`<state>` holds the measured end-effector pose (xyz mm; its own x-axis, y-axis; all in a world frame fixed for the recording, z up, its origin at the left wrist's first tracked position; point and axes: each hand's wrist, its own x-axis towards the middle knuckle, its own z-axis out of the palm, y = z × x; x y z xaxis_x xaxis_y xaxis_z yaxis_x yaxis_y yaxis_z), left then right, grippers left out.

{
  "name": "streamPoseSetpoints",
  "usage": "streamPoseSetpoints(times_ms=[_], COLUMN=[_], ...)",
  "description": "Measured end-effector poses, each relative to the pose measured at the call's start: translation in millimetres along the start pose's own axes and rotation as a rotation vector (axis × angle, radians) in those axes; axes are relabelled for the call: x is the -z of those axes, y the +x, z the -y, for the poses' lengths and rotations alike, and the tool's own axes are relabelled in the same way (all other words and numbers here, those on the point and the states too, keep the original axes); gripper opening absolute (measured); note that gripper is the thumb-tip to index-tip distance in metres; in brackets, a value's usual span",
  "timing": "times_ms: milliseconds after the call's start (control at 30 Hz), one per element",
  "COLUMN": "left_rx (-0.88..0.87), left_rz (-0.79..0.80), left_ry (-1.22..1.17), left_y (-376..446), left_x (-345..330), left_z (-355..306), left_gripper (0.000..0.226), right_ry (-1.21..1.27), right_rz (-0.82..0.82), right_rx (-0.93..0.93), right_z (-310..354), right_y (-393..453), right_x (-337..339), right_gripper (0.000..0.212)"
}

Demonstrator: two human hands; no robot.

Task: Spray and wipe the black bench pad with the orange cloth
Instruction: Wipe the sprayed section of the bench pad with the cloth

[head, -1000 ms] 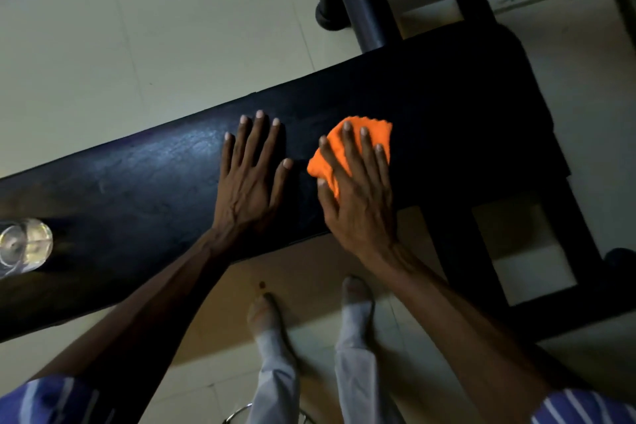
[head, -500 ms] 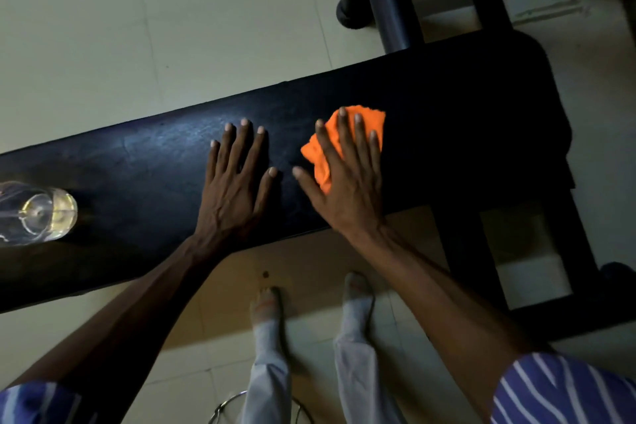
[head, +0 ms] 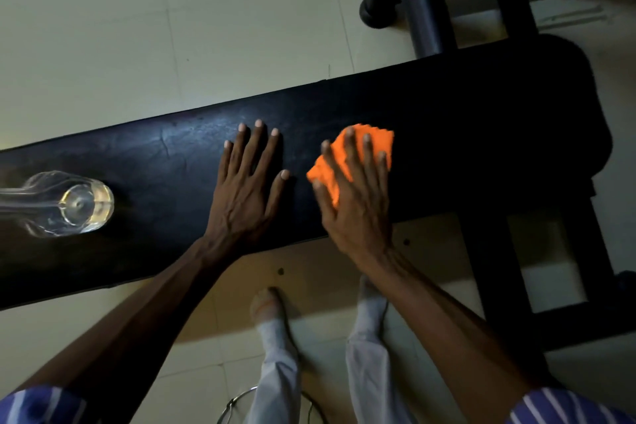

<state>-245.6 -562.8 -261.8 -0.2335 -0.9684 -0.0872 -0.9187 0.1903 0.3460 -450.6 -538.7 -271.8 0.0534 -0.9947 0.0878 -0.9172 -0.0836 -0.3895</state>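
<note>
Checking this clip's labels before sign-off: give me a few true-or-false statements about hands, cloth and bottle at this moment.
1. The right hand presses the orange cloth onto the black bench pad. True.
2. The left hand holds the clear bottle. False: it lies flat and empty on the pad, apart from the bottle.
3. The bottle is on the floor. False: it is on the pad, left of both hands.
4. The cloth lies right of the left hand. True.

black bench pad [head: 464, 120] carries a clear bottle [head: 65, 205], orange cloth [head: 347, 162], and two flat hands.
</note>
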Motion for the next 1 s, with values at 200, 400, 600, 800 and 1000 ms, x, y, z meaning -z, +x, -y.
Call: streamPoseSetpoints(times_ms=[200,400,600,800,1000], left_rx=[0.051,0.062,0.047,0.054,0.040], left_rz=[0.029,0.019,0.023,0.018,0.023], left_ry=[-0.002,-0.007,-0.009,-0.010,-0.015], left_y=[-14,-23,-22,-31,-32], left_x=[15,16,17,21,17], left_z=[16,31,32,36,41], left_gripper=[0.065,0.065,0.066,0.065,0.066], right_ry=[-0.092,-0.070,-0.044,-0.127,0.019], right_rz=[0.110,-0.010,0.052,0.086,0.069], right_rx=[0.197,-0.136,0.133,0.109,0.123], right_z=[-25,-3,34,-7,66], right_y=[-26,9,-12,-14,-31], right_x=[13,4,-17,4,-31], right_gripper=[0.064,0.064,0.090,0.108,0.097])
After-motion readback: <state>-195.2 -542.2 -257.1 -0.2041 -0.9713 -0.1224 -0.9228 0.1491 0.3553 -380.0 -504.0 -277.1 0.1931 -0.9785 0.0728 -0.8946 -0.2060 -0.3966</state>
